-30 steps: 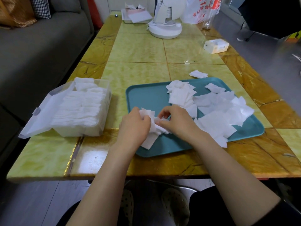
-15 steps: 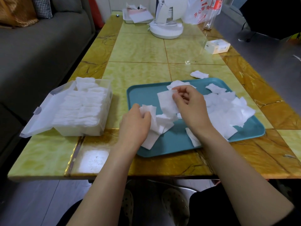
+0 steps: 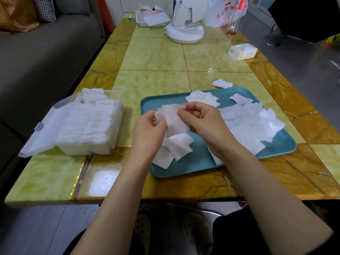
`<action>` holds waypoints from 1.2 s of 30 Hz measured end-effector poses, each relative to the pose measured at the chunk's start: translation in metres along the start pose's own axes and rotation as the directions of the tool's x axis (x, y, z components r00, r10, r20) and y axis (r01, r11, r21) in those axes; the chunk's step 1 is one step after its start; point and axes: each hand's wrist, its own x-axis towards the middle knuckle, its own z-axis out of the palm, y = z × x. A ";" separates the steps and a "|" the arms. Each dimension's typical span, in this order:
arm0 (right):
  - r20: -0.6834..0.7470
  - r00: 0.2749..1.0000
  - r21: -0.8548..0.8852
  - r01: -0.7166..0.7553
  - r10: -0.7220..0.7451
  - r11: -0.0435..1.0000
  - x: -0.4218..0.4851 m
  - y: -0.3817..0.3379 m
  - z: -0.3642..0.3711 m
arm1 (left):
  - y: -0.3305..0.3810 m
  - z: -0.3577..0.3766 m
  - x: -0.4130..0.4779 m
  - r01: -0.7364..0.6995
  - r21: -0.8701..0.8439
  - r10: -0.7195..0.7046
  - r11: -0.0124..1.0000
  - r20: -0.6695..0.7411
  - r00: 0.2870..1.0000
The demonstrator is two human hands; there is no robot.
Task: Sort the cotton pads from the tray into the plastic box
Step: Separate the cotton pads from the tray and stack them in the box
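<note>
Hands meet over the near-left part of the teal tray (image 3: 198, 162): the left hand (image 3: 149, 129) grips a loose bunch of cotton pads (image 3: 176, 148) hanging down, the right hand (image 3: 206, 124) pinches the top pad (image 3: 173, 120) by its right edge. That pad faces the camera, long axis slanting far-left to near-right. Squaring its edges with the bunch first should help it slot into the plastic box (image 3: 88, 150) at left.

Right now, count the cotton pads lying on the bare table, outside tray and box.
1: a cotton pad on the table, just beyond the tray's far edge. Others may be hidden.
</note>
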 end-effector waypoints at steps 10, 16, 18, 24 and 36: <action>-0.128 0.981 -0.292 0.107 -0.149 0.950 0.000 0.007 0.002 | 0.001 0.001 -0.003 -0.009 -0.040 0.014 0.999 0.122 0.992; -0.139 0.986 -0.272 0.047 -0.088 0.961 0.002 0.009 0.002 | 0.002 0.003 -0.005 -0.032 -0.041 0.038 0.999 0.172 0.984; -0.136 0.988 -0.240 0.045 -0.079 0.970 0.001 0.009 0.001 | 0.004 0.003 -0.005 -0.004 -0.050 0.012 0.999 0.176 0.984; -0.147 0.957 -0.325 0.194 -0.252 0.926 -0.004 0.010 0.006 | 0.009 0.001 -0.009 0.019 -0.014 -0.016 1.000 0.189 0.982; 0.141 0.982 -0.876 0.066 0.124 0.478 -0.011 0.029 0.001 | 0.000 -0.005 -0.001 -0.072 0.150 0.083 0.986 -0.069 0.994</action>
